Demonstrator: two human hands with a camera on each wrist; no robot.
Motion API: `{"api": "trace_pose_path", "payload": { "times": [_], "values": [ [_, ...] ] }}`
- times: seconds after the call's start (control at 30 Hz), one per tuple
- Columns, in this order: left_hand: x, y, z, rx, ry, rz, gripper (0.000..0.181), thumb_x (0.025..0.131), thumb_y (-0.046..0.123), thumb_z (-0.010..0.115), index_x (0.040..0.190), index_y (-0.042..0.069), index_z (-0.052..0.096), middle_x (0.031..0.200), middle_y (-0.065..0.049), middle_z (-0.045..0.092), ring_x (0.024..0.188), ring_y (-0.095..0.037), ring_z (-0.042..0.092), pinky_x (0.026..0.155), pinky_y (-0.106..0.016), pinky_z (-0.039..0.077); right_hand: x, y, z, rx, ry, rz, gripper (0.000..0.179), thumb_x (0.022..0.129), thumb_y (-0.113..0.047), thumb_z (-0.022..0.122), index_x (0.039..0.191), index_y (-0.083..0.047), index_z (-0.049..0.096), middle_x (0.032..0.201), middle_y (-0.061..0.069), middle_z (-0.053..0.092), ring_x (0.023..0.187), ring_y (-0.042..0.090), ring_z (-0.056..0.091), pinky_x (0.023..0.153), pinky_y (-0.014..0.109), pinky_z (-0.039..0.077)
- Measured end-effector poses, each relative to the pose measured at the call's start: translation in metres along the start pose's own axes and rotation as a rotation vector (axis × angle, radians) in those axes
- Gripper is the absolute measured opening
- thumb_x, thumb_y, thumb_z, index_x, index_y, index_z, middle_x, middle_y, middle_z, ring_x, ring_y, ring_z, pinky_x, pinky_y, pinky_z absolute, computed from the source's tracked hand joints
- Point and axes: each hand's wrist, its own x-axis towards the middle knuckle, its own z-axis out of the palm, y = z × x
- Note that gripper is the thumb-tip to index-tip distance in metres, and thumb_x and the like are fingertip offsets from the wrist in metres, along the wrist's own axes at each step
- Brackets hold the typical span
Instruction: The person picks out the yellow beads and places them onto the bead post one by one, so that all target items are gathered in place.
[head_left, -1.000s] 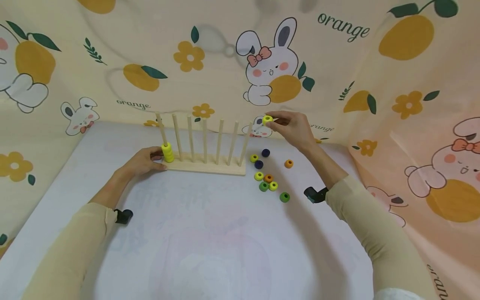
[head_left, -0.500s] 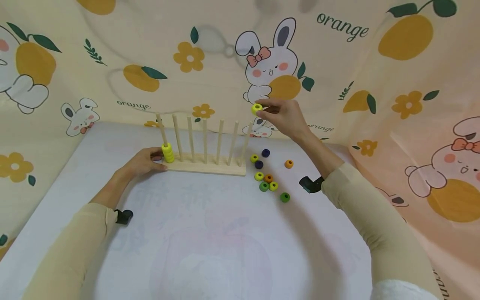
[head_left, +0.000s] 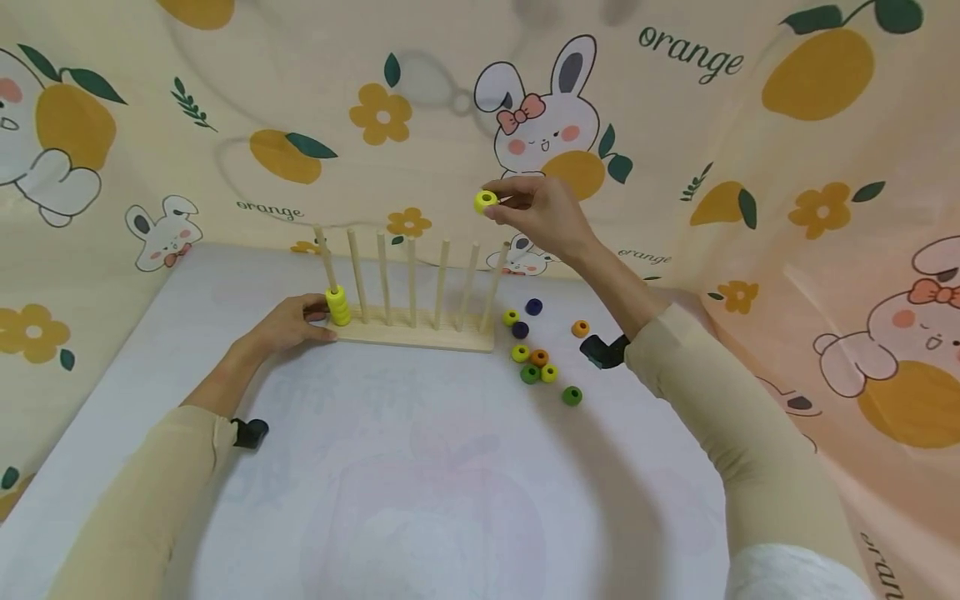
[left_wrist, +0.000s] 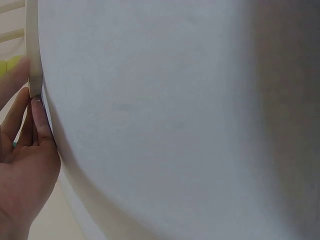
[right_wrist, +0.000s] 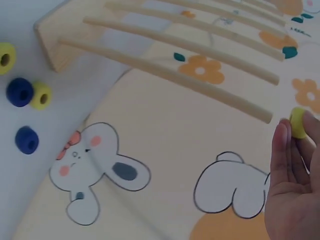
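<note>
My right hand (head_left: pixel 543 215) pinches a yellow bead (head_left: pixel 486 201) between thumb and fingers, above the right-hand pegs of a wooden peg rack (head_left: pixel 420 335). In the right wrist view, that yellow bead (right_wrist: pixel 298 123) is just beyond the tip of the end peg (right_wrist: pixel 200 87). My left hand (head_left: pixel 287 323) grips the left end of the rack's base, thumb in front and other fingers partly hidden behind. The left wrist view shows its fingers (left_wrist: pixel 42 122) against the base's end (left_wrist: pixel 33 65). Several yellow beads (head_left: pixel 338 307) are stacked on the leftmost peg; the other pegs are bare.
Right of the rack lie loose beads on the white tabletop (head_left: pixel 390 467): dark blue (head_left: pixel 534 307), yellow (head_left: pixel 521 353), orange (head_left: pixel 581 328) and green (head_left: pixel 572 396). A printed cloth (head_left: pixel 435 50) with rabbits and oranges hangs behind and at both sides.
My right hand has moved left and upward with the yellow bead, from right of the rack to above its right-hand pegs. The left hand and the rack have stayed in place.
</note>
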Motion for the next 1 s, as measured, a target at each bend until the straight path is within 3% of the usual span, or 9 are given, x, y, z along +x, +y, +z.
{"api": "trace_pose_path", "payload": {
  "times": [0.17, 0.63, 1.0],
  "values": [
    [0.001, 0.0, -0.001, 0.012, 0.006, 0.0, 0.078, 0.085, 0.009, 0.078, 0.147, -0.012, 0.034, 0.147, -0.03, 0.042, 0.136, -0.043, 0.041, 0.116, -0.049, 0.033, 0.008, -0.01, 0.004, -0.003, -0.01, -0.024, 0.033, 0.091, -0.021, 0.075, 0.122, -0.012, 0.072, 0.109, 0.001, 0.073, 0.088, 0.011, 0.069, 0.08, 0.023, 0.058],
    [-0.003, 0.005, 0.001, 0.019, 0.015, -0.008, 0.075, 0.085, 0.006, 0.077, 0.145, -0.013, 0.035, 0.146, -0.032, 0.042, 0.136, -0.044, 0.041, 0.116, -0.049, 0.033, 0.029, -0.033, 0.032, 0.151, -0.071, -0.073, 0.029, 0.092, -0.018, 0.073, 0.119, -0.008, 0.073, 0.105, 0.002, 0.074, 0.087, 0.01, 0.07, 0.08, 0.025, 0.059],
    [0.0, 0.003, 0.002, 0.018, 0.018, -0.012, 0.076, 0.085, 0.006, 0.078, 0.145, -0.013, 0.036, 0.146, -0.031, 0.042, 0.136, -0.043, 0.041, 0.117, -0.049, 0.032, 0.046, -0.048, 0.057, 0.193, -0.097, -0.127, 0.028, 0.091, -0.02, 0.074, 0.117, -0.011, 0.074, 0.107, 0.001, 0.074, 0.088, 0.006, 0.07, 0.08, 0.022, 0.058]
  ]
}}
